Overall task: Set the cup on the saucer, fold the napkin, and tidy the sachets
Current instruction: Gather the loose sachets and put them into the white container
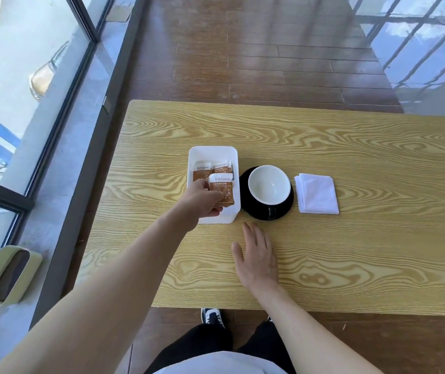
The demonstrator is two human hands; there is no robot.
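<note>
I start with the wooden table [324, 147], which carries everything. On it, left to right, sit the white tray [212, 153], the black saucer [245, 209] just beside it, and the folded napkin [316, 193] a little apart on the right. The cup [268, 184] already stands on the saucer, empty, its handle turned toward me.

My left hand [202, 198] reaches into the tray's near end, fingers curled round the front sachet [221, 188], thumb on its face. More sachets [212, 170] stand behind it in the tray. My right hand [258, 255] lies flat on the table below the saucer, fingers straight, holding nothing.

I judge the cup and napkin done, and the sachets the last step. The risk here is the light tray: pushing the sachet down at an angle could slide the tray into the saucer and jolt the cup. Letting go too soon could leave the sachet slumped across the others.
</note>
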